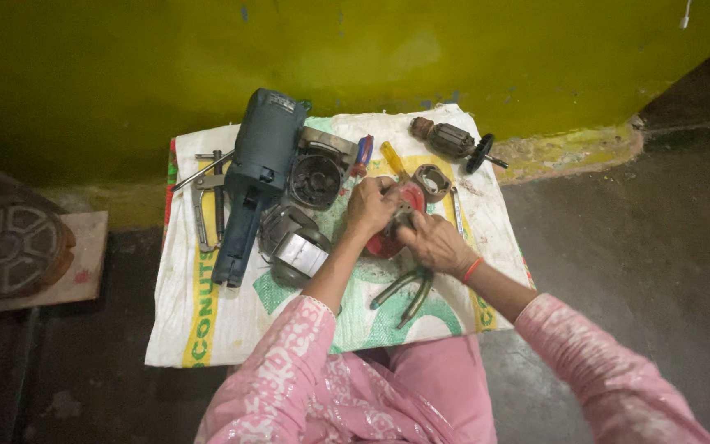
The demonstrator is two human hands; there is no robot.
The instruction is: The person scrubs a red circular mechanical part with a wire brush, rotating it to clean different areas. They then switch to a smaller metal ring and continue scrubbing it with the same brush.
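Observation:
Both my hands meet over the middle of a white woven sack spread on the floor. My left hand and my right hand are closed around a small red and grey metal part, held between them. The part is mostly hidden by my fingers. A pair of green-handled pliers lies just below my right hand. A yellow-handled screwdriver lies just beyond my hands. My sleeves are pink, and an orange band sits on my right wrist.
A blue-grey power tool body lies at the left with its round metal housing. Grey guard pieces, a motor armature, a ring-shaped housing and spanners lie around. A yellow-green wall stands behind; a round slotted object sits far left.

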